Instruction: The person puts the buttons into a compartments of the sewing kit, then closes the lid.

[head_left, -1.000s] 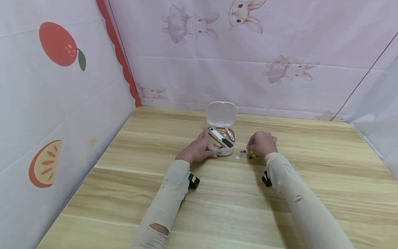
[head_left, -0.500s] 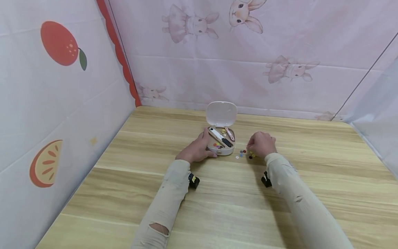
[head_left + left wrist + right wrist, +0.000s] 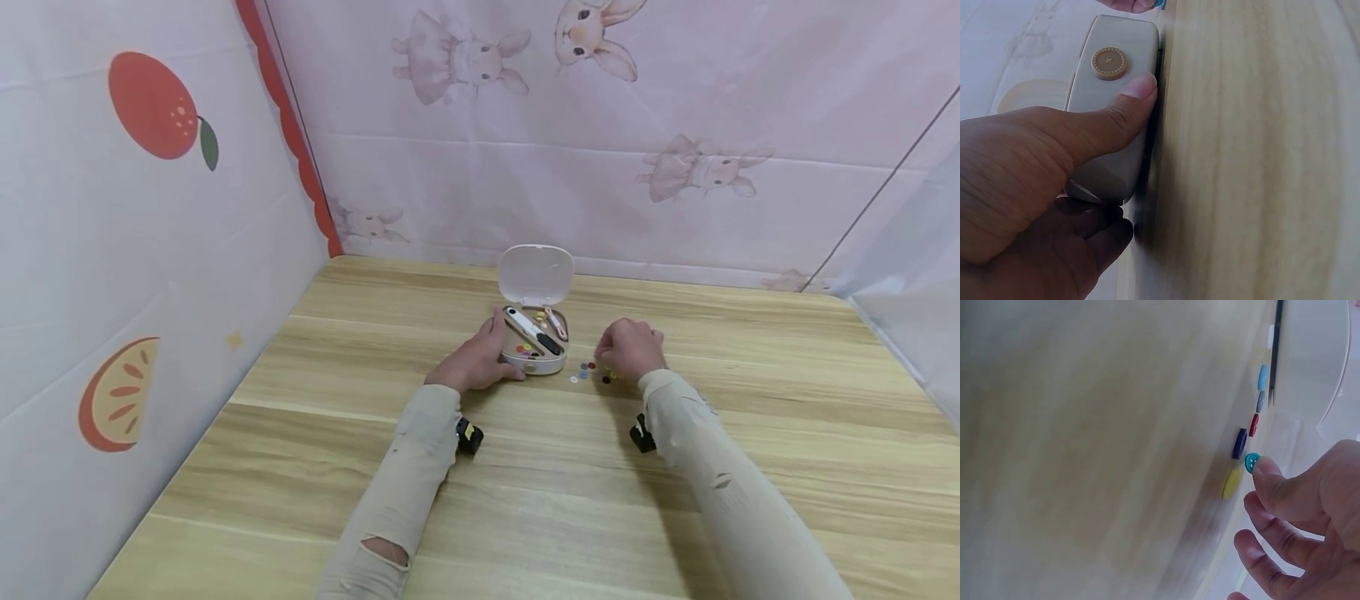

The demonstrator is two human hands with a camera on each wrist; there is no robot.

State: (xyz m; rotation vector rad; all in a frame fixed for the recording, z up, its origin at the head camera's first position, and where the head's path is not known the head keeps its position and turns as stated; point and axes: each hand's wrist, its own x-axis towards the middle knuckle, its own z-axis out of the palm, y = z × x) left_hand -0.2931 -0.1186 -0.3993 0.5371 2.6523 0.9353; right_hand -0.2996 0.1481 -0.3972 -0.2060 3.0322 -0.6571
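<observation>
Teal button shows in the right hand, at the thumb's tip, pinched by the look of it (the opposing finger is hidden, and whether the button touches the table I cannot tell). So small a disc should handle best with only its rim between thumb and fingertip, lightly squeezed; a hard pinch could flick it away. The other fingers are best tucked clear of the neighbours: a yellow button and a dark button lie just beside, then a red button toward the box, with a white button just off its right front corner. That box stands near the table's far edge, its lid upright. The left hand grasps its left front corner, thumb along the front wall near a round brown disc. Gentle, even pressure there seems right, since a push could slide the box. Inside, a white-and-black tool lies slantwise, with more buttons in front of it.
</observation>
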